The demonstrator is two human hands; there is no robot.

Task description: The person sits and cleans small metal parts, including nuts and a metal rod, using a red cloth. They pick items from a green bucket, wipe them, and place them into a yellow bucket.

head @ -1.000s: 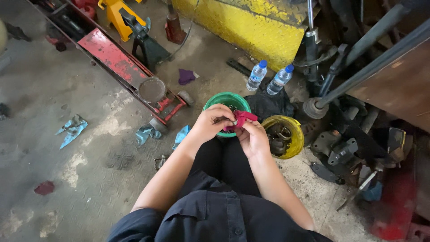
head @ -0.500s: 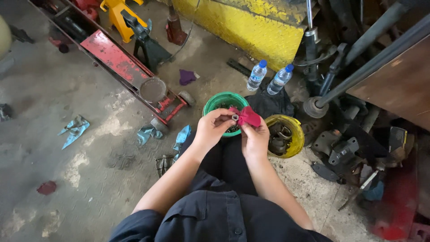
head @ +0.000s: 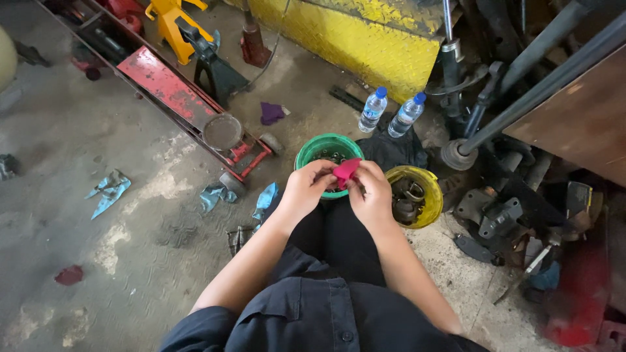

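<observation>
Both hands meet over my lap, pinching a small pink-red rag (head: 345, 171) between them. My left hand (head: 305, 190) grips its left side and my right hand (head: 373, 193) grips its right side. What the rag wraps, if anything, is hidden. Just beyond the hands stands a green bucket (head: 324, 147) with small dark parts inside. A yellow bucket (head: 427, 189) holding dark metal parts sits to the right of my right hand.
A red floor jack (head: 186, 104) lies at upper left, with a dark jack stand (head: 218, 68) beside it. Two water bottles (head: 389, 113) stand by a yellow plate wall (head: 365, 36). Blue rags (head: 109, 190) litter the concrete floor. Struts and metal parts (head: 502, 215) crowd the right.
The hands and rag have shifted slightly toward me and the rag is turned between the fingers. The view has moved a little.
</observation>
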